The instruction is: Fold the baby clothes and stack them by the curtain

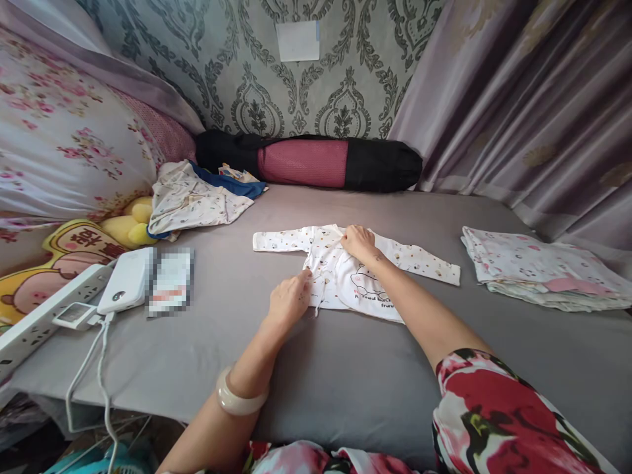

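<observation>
A small white baby shirt [326,276] with a tiny print lies spread on the grey sheet, both sleeves stretched out sideways. On its front are a drawn animal, some lettering and a thin tie string. My left hand [289,299] is closed at the shirt's left side edge, fingers pinching the fabric there. Near the neckline, my right hand [359,241] grips the cloth with curled fingers, and my right forearm crosses over the shirt's right half, covering part of the drawing. A pale bangle [239,395] sits on my left wrist.
Folded printed cloths [548,270] lie at the right. Crumpled clothes [202,197] sit back left, before a black and pink rolled bag [306,161]. At left are a power strip [44,316], a white power bank [127,280] with cables, a blurred packet [170,282] and a yellow cushion [64,263].
</observation>
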Demonstrator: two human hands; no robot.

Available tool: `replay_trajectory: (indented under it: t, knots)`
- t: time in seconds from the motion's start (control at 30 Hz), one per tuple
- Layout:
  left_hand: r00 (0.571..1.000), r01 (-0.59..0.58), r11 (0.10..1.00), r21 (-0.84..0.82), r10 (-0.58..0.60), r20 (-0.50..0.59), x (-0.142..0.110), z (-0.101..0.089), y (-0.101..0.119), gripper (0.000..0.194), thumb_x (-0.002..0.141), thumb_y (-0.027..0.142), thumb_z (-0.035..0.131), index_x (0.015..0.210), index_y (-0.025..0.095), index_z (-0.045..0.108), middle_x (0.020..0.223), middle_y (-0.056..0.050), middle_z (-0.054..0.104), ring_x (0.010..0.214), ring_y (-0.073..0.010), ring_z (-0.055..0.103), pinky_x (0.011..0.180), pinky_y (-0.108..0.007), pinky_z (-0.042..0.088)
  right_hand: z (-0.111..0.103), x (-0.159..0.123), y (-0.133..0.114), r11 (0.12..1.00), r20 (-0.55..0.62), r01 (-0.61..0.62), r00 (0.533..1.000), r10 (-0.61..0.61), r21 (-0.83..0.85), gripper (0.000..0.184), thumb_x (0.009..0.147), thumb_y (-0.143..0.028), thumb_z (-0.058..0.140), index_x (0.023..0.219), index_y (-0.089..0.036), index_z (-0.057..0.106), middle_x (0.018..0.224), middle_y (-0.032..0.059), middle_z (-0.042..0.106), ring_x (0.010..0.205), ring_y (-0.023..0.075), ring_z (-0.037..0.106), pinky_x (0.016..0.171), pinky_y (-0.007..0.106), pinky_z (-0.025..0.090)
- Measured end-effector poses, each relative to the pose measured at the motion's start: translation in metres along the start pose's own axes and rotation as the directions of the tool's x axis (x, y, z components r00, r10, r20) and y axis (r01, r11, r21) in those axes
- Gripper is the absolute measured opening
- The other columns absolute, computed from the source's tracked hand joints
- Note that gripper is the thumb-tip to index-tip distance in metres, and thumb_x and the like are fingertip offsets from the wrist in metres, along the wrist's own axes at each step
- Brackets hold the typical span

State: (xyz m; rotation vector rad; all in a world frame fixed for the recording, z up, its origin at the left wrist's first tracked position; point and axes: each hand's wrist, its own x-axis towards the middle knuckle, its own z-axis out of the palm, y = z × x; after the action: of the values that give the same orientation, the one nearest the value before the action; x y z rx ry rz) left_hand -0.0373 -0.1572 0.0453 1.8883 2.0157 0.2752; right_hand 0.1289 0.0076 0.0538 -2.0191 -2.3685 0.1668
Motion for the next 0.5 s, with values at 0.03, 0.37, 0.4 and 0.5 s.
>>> replay_trajectory:
  t: [0.03, 0.37, 0.4, 0.5]
  knots:
    - [1.0, 0.004, 1.0, 0.004, -0.004, -0.012, 0.0, 0.0, 0.0, 0.036, 0.094, 0.019, 0.04, 0.126, 0.024, 0.056, 0.109, -0.01, 0.069, 0.099, -0.0256, 0.064, 0.077, -0.033, 0.046, 0.0, -0.001, 0.001, 1.0, 0.011, 0.009, 1.0, -0.01, 0.002, 0.033, 0.089, -0.018, 0.044, 0.112, -0.015, 0.068, 0.114, 0.0171, 0.067, 0.105, 0.0278, 0.063, 0.082, 0.033, 0.046]
    - [0.883, -0.35, 0.918, 0.189, 0.39, -0.26, 0.008, 0.009, -0.001, 0.03, 0.096, 0.023, 0.04, 0.113, 0.015, 0.063, 0.134, -0.015, 0.055, 0.129, -0.0291, 0.045, 0.103, -0.044, 0.041, 0.01, -0.024, -0.035, 0.92, -0.054, 0.39, 0.92, -0.388, 0.039, 0.042, 0.093, -0.011, 0.031, 0.125, -0.011, 0.058, 0.132, 0.016, 0.056, 0.126, 0.0248, 0.047, 0.105, 0.036, 0.034]
    - [0.879, -0.384, 0.903, 0.193, 0.421, -0.225, 0.009, 0.013, -0.001, 0.034, 0.097, 0.023, 0.038, 0.124, 0.014, 0.058, 0.141, -0.015, 0.05, 0.136, -0.0292, 0.039, 0.108, -0.045, 0.038, 0.016, -0.024, -0.039, 0.909, -0.026, 0.411, 0.912, -0.41, 0.067, 0.044, 0.096, -0.018, 0.03, 0.132, -0.008, 0.052, 0.14, 0.0165, 0.05, 0.132, 0.0251, 0.041, 0.109, 0.036, 0.03]
    - [0.917, -0.357, 0.911, 0.206, 0.383, -0.108, 0.011, 0.026, -0.005, 0.048, 0.099, 0.031, 0.037, 0.142, 0.013, 0.042, 0.152, -0.015, 0.039, 0.143, -0.0305, 0.03, 0.113, -0.048, 0.032, 0.031, -0.015, -0.045, 0.921, 0.032, 0.37, 0.926, -0.376, 0.12, 0.059, 0.101, -0.037, 0.024, 0.148, -0.002, 0.031, 0.158, 0.019, 0.025, 0.146, 0.0278, 0.02, 0.117, 0.041, 0.015]
